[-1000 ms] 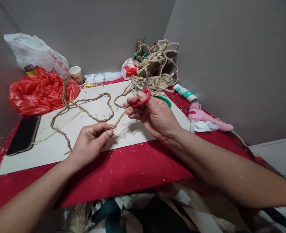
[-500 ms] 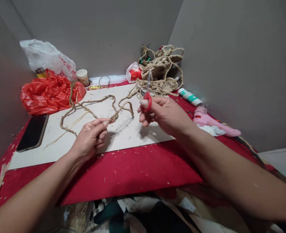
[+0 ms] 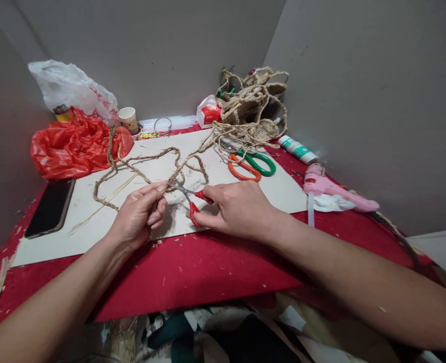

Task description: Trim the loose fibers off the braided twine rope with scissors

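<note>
A braided straw rope [image 3: 143,158] winds over the white board [image 3: 94,237], and my left hand [image 3: 141,209] pinches part of it between thumb and fingers. My right hand [image 3: 238,209] is closed on small red-handled scissors [image 3: 193,212], thumb in one loop and fingers in the other. Their blades are spread and point left, with the tips right at the rope by my left fingertips. Whether the blades touch the rope I cannot tell. Behind my right hand lies a second pair of scissors [image 3: 261,164] with one orange and one green handle, its blades partly under rope.
A heap of straw braid [image 3: 251,103] stands at the back right. To the right lie a pink glue gun [image 3: 339,194] and a white-green tube [image 3: 297,149]. Along the left are a black phone [image 3: 50,207], a red plastic bag [image 3: 77,146] and a paper cup [image 3: 128,119].
My right hand has moved left and down, turning the red scissors from upright to pointing left with blades apart at the rope. The orange-green scissors are now uncovered. My left hand stays nearly still.
</note>
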Action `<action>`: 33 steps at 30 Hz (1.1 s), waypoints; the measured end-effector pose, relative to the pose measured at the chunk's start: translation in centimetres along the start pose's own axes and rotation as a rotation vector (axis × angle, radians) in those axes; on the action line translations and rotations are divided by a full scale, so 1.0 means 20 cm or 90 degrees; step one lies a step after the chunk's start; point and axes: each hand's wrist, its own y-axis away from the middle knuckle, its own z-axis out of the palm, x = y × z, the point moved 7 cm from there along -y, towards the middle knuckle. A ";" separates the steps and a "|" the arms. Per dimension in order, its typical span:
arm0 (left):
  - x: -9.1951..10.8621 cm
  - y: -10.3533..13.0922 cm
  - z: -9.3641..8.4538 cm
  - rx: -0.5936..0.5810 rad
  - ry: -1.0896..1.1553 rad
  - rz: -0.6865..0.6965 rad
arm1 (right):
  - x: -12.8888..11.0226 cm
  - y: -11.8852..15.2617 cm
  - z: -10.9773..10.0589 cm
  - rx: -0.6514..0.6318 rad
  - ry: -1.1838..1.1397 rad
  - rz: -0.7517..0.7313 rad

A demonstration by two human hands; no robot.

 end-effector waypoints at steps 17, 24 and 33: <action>-0.02 0.01 -0.02 0.061 -0.102 0.065 | -0.01 0.00 0.03 -0.042 0.034 0.032; -0.03 0.01 -0.02 0.060 -0.091 0.051 | 0.01 0.00 0.04 -0.067 0.000 0.050; -0.01 0.00 -0.01 0.039 -0.036 0.043 | 0.03 -0.01 0.07 -0.064 -0.051 0.047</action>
